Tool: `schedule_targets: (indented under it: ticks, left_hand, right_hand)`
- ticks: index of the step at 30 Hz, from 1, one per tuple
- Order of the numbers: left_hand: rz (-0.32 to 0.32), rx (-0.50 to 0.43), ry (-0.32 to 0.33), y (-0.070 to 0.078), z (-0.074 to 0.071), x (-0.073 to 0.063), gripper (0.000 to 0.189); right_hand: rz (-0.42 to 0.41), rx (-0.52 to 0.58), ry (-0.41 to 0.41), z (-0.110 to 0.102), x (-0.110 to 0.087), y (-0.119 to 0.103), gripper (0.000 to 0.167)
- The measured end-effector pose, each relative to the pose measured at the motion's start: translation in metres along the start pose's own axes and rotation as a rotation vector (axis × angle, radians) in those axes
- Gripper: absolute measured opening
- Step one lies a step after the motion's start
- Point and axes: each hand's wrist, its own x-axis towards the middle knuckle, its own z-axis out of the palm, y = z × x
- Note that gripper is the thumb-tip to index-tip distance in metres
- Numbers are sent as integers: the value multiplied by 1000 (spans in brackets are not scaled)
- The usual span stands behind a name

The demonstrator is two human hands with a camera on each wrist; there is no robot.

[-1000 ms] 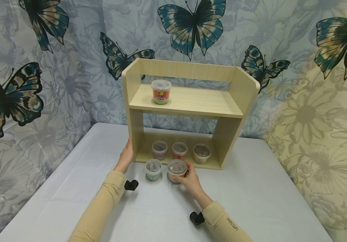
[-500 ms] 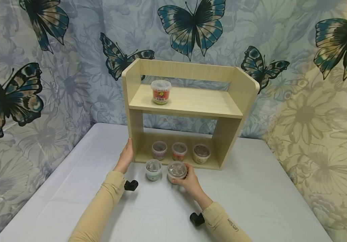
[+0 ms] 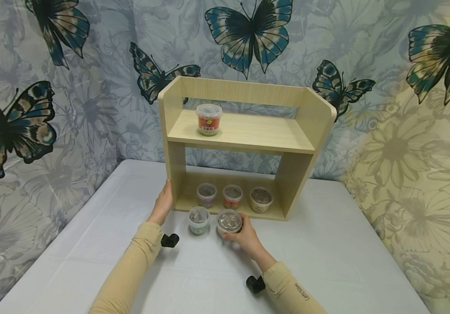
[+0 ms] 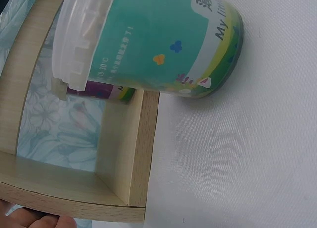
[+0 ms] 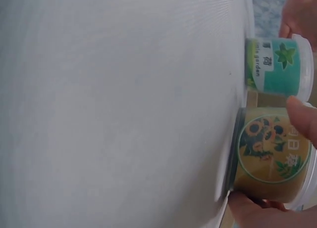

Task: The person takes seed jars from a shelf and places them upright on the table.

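Observation:
My right hand (image 3: 248, 237) grips a lidded plastic tub (image 3: 229, 221), thumb on one side and fingers on the other. In the right wrist view this tub (image 5: 270, 154) is yellow-brown with a sunflower picture, its base close to the white cloth. Just left of it stands a smaller teal tub (image 3: 199, 220) with a mint leaf picture. My left hand (image 3: 163, 204) rests against the outer left side of a small wooden shelf (image 3: 240, 146); in the left wrist view its fingers (image 4: 44, 221) are partly hidden by the side panel.
On the shelf's lower board stand a purple tub (image 3: 207, 195), a red tub (image 3: 232, 196) and a pale yellow tub (image 3: 261, 199). Up on the upper board is a red-labelled tub (image 3: 209, 119). A white cloth (image 3: 350, 244) covers the table, with butterfly-patterned fabric walls (image 3: 397, 144) around it.
The sunflower tub and my right hand have shifted slightly down and toward me, then stayed nearly still. My left hand keeps its place at the shelf's side.

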Motion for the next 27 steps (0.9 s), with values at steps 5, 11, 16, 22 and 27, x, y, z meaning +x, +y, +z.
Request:
schedule_targets:
  ticks: [5,11,16,22,27]
  left_hand:
    - [-2,-1,4,0,-1,0,83]
    - [3,0,3,0,0,0,84]
    - [8,-1,-4,-2,0,0,83]
    - [13,4,2,-2,1,0,84]
    - [9,5,9,-1,1,1,84]
  right_hand:
    - [7,4,-21,-4,-1,-5,93]
    - [7,30,-49,-12,-3,-11,99]
    - [-24,73,-81,-22,-6,-23,96]
    - [-75,84,-108,-29,1,-28,91]
    - [-126,81,-122,-33,10,-40,88]
